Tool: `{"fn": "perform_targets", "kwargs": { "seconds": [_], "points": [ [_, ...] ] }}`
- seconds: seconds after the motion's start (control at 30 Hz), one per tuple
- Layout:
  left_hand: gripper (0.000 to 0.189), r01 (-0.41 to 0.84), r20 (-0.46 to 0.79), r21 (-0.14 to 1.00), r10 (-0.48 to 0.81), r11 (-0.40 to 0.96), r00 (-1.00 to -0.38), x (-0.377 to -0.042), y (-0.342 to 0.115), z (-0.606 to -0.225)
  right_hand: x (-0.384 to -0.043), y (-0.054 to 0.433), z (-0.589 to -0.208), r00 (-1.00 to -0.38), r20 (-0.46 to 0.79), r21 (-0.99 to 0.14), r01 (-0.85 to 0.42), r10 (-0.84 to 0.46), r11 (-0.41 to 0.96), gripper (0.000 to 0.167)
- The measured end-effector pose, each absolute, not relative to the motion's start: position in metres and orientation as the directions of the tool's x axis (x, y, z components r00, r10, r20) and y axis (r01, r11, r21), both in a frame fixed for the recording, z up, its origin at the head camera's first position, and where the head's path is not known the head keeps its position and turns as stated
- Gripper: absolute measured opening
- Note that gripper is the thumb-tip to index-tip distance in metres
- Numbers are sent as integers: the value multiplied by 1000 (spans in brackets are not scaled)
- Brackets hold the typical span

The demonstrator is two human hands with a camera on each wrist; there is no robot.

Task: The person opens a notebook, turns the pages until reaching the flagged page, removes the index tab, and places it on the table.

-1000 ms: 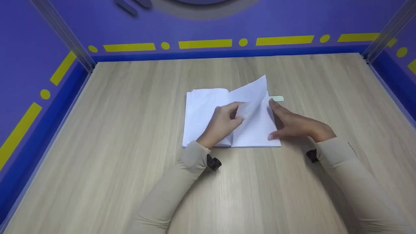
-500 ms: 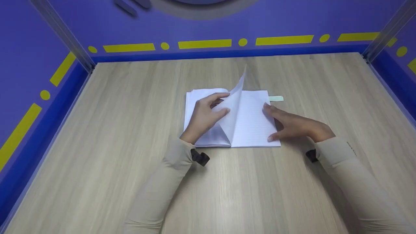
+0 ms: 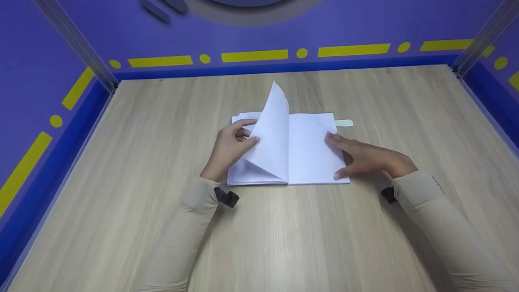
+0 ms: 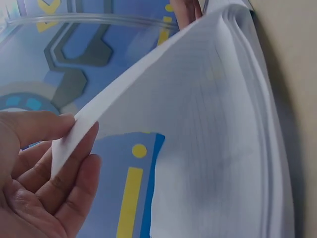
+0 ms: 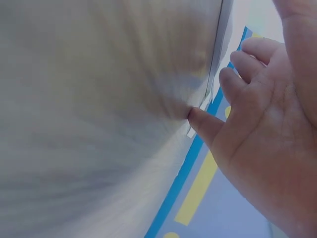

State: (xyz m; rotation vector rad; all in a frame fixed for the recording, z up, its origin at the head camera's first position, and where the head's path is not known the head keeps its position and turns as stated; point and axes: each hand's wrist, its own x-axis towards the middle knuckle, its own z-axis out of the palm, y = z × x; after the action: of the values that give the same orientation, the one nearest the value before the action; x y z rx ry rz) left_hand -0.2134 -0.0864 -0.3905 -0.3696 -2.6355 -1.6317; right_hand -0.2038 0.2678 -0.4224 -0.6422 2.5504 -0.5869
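Left hand (image 3: 230, 149) holds up a page (image 3: 272, 129)

A white book (image 3: 312, 152) lies spread flat near the middle of the worktop (image 3: 292, 243). One page stands up from the middle fold, leaning left over the left side of the book. Its top corner points away from the person.

The left hand has the loose edge of that page in a light pinch. Its grip is almost closed, with just the thin paper between the thumb and the fingers. The other fingers bend softly behind the page.

The right hand (image 3: 367, 159) rests at the right edge of the book. Its grip is wide, with the thumb well apart from the fingers. The fingertips and thumb touch the right side, which has thin lines on it, but they pinch nothing.

A pale green tab (image 3: 344, 123) sticks out past the right edge, just beyond the right hand. Both arms have tan sleeves (image 3: 450, 227), with a small black thing (image 3: 227, 197) at each wrist. Behind the worktop stands a blue wall (image 3: 348, 28) with yellow bars (image 3: 254, 56) and dots.
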Motion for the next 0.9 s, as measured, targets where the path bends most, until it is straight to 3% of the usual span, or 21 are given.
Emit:
{"fn": "perform_targets", "kwargs": {
  "seconds": [0.4,0.67,0.9],
  "points": [
    [55,59,-27,855,158,516,-987,-218,-112,-410,-201,266,-421,-802,-327,-486,-311,-499,817,110],
    [69,149,-25,781,268,607,-963,-217,-122,-421,-203,268,-421,-782,-330,-520,-316,-528,793,110],
    [58,213,-49,765,385,608,-922,-217,-124,-425,-203,268,-421,-780,-341,-509,-316,-524,801,107]
  ]
}}
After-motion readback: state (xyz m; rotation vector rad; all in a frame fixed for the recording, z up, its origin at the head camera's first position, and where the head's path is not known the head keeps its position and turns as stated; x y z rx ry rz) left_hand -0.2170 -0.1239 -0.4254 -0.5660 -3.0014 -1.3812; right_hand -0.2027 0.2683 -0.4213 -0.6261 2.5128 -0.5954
